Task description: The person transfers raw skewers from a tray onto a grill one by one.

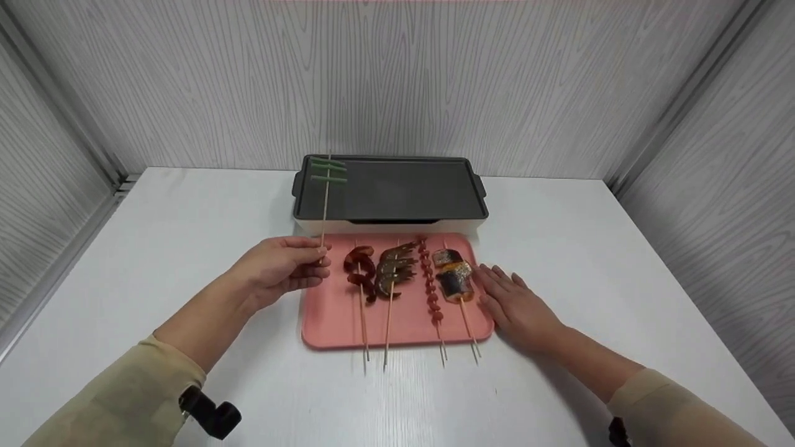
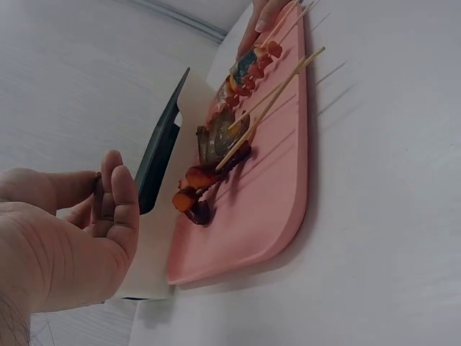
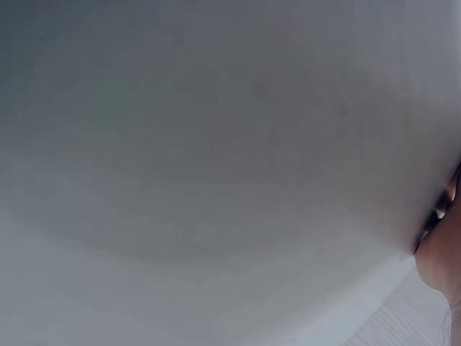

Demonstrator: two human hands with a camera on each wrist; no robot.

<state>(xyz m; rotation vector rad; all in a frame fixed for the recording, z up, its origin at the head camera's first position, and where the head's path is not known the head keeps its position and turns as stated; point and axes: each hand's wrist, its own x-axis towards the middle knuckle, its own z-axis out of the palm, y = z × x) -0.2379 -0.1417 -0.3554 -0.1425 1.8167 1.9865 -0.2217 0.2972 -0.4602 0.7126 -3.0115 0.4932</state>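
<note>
My left hand [image 1: 279, 268] pinches a thin wooden skewer [image 1: 324, 217] between thumb and fingers. It stands near upright in the head view, its green bean pieces [image 1: 329, 179] overlapping the griddle's left end. In the left wrist view the same hand [image 2: 79, 234] hides most of the stick. My right hand [image 1: 523, 309] lies flat, fingers extended, at the right rim of a pink tray [image 1: 329, 326]. Nearest to it are chunks of fish [image 1: 456, 282] on skewers. Only a sliver of the right hand [image 3: 441, 259] shows in the right wrist view.
A dark rectangular griddle [image 1: 404, 189] on a white base stands behind the tray. Also on the tray lie skewers of curled dark-red pieces [image 1: 360, 264], shrimp [image 1: 391, 273] and small red pieces [image 1: 430, 285], handles jutting over the front rim. A grey panel [image 1: 397, 81] rises behind the white table.
</note>
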